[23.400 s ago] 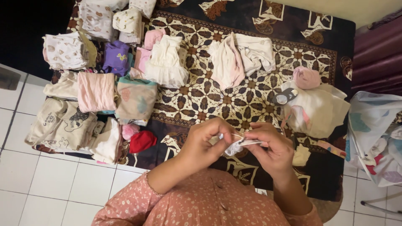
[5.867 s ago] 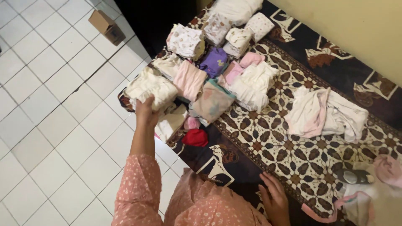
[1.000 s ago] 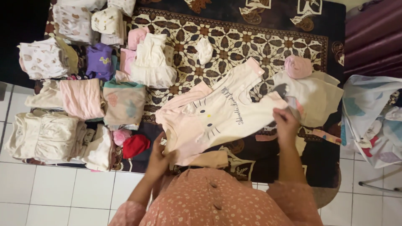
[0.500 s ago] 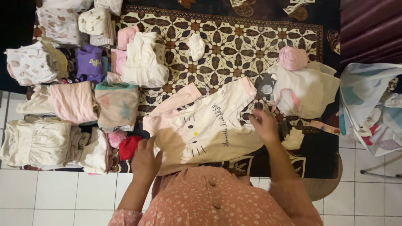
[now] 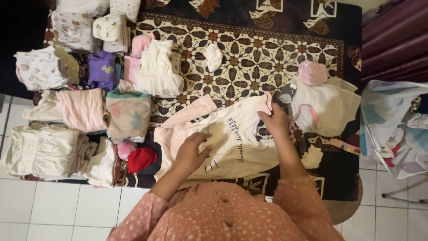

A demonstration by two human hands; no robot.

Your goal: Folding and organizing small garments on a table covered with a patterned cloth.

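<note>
Item: cream baby shirt (image 5: 240, 143) with pink sleeves, soft knit, spread flat on the patterned batik cloth (image 5: 249, 58) near the person's lap. Its long axis was laid slantwise, neck and sleeves toward the left, hem toward the upper right. A cartoon cat face and a line of dark script were printed on the front; one pink sleeve (image 5: 189, 114) was stretched toward the upper left.

Left hand (image 5: 192, 149): laid palm down, fingers spread and open, pressed on the printed front; nothing gripped.

Right hand (image 5: 274, 121): set on the shirt's upper right edge, fingers curled at the fabric; whether the edge was pinched could not be told.

Adjacent: folded garments stacked in rows at left, including a purple top (image 5: 101, 69), a pink ribbed piece (image 5: 82, 109) and a red item (image 5: 141, 159). A small white balled sock (image 5: 213, 56) lay apart on the cloth. A white garment pile (image 5: 327, 107) topped by a pink rolled piece (image 5: 312, 72) was just beside the right hand. A pale printed bag (image 5: 394, 125) stood at far right on the white tiled floor (image 5: 58, 205).
</note>
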